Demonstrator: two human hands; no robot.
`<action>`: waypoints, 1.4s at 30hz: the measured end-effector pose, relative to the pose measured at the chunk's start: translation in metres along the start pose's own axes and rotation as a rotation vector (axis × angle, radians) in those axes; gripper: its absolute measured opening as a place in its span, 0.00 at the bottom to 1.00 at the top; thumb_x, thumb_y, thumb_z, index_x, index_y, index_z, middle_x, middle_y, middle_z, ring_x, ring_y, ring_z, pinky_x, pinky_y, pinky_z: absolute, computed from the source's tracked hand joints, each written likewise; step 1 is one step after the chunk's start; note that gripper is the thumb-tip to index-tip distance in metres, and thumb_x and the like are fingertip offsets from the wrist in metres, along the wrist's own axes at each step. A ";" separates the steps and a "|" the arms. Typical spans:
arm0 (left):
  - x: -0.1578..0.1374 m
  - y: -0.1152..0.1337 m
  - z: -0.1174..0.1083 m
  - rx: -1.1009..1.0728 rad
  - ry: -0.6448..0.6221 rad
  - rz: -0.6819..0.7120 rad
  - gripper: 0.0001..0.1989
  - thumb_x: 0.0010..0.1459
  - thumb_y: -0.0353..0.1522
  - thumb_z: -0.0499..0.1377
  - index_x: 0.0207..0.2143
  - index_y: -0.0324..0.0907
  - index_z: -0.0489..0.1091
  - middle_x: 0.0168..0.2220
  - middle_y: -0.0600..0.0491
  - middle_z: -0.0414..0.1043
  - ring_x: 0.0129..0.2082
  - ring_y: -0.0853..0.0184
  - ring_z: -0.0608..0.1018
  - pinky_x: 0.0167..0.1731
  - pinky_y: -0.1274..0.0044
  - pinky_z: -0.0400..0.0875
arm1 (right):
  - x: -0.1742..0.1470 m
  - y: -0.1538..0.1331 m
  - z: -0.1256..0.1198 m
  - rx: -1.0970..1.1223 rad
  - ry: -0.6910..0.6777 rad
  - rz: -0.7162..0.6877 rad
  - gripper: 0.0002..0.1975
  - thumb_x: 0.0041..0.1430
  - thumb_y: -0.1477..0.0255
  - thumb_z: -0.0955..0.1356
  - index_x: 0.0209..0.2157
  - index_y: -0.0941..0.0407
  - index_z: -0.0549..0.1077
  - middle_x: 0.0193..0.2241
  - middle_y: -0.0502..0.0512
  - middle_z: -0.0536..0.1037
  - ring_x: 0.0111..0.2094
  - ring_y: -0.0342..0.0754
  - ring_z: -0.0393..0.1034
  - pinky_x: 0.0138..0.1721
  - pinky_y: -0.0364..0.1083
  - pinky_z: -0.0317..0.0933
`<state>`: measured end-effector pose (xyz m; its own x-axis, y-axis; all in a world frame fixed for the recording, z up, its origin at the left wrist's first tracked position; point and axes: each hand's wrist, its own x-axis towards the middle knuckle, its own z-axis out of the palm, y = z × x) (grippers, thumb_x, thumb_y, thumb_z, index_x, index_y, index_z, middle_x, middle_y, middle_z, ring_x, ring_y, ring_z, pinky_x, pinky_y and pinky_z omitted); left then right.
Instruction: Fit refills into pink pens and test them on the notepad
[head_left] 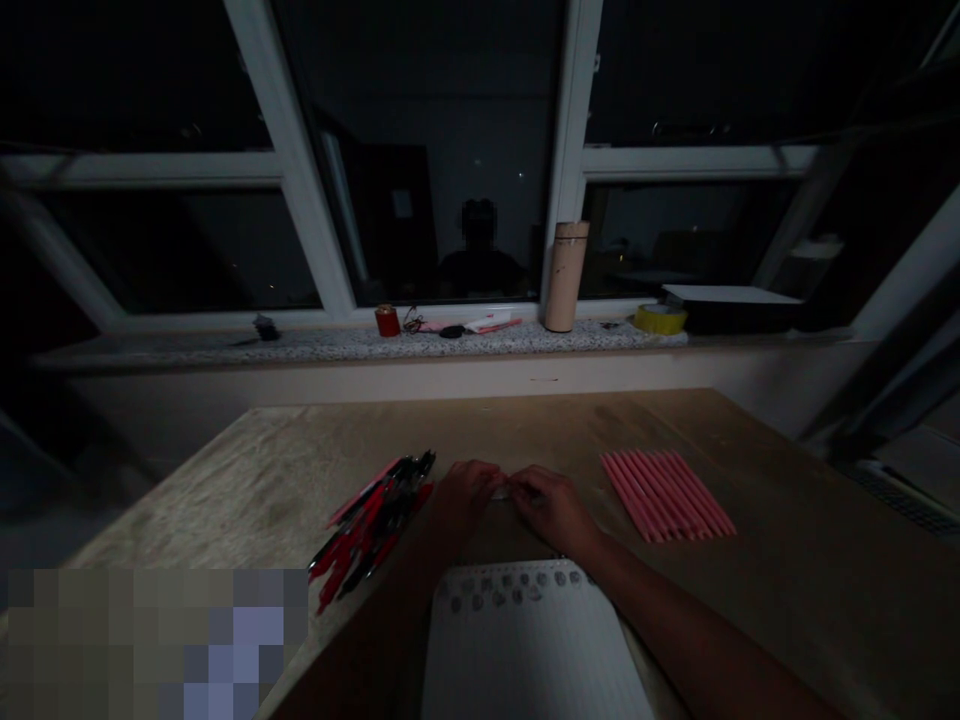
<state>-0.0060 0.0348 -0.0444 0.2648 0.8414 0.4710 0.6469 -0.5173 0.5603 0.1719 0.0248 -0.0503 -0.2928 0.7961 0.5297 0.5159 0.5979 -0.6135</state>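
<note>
My left hand and my right hand meet just beyond the top edge of a notepad. The fingers of both are closed in a pinch around something small and pale, too dim and covered to name. Lined and ring-holed along its top, the notepad carries rows of small dark scribbles. To the left of my left hand lies a loose pile of red and black pens. Pink pencil-like sticks lie side by side in a neat row to the right of my right hand.
Everything rests on a brown table below a window. On the speckled sill stand a tan flask, a red spool, a yellow tape roll and a dark box with a white top.
</note>
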 end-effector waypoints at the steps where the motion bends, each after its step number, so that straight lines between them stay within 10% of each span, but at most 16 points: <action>1: 0.000 -0.001 0.000 -0.011 -0.003 -0.004 0.14 0.60 0.41 0.51 0.38 0.43 0.71 0.36 0.53 0.74 0.39 0.67 0.73 0.41 0.75 0.66 | 0.000 -0.001 -0.001 -0.006 -0.006 -0.012 0.08 0.55 0.77 0.63 0.35 0.57 0.73 0.28 0.53 0.74 0.29 0.43 0.68 0.33 0.41 0.62; 42: 0.002 -0.007 -0.002 -0.114 -0.014 0.012 0.12 0.56 0.42 0.56 0.32 0.44 0.75 0.31 0.54 0.76 0.34 0.68 0.75 0.38 0.76 0.66 | 0.001 0.005 -0.001 0.024 0.042 -0.073 0.08 0.58 0.76 0.64 0.39 0.54 0.73 0.34 0.55 0.77 0.36 0.47 0.71 0.39 0.46 0.64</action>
<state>-0.0115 0.0398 -0.0466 0.2826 0.8370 0.4686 0.5582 -0.5408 0.6293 0.1749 0.0286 -0.0525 -0.2950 0.7457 0.5974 0.4748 0.6570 -0.5857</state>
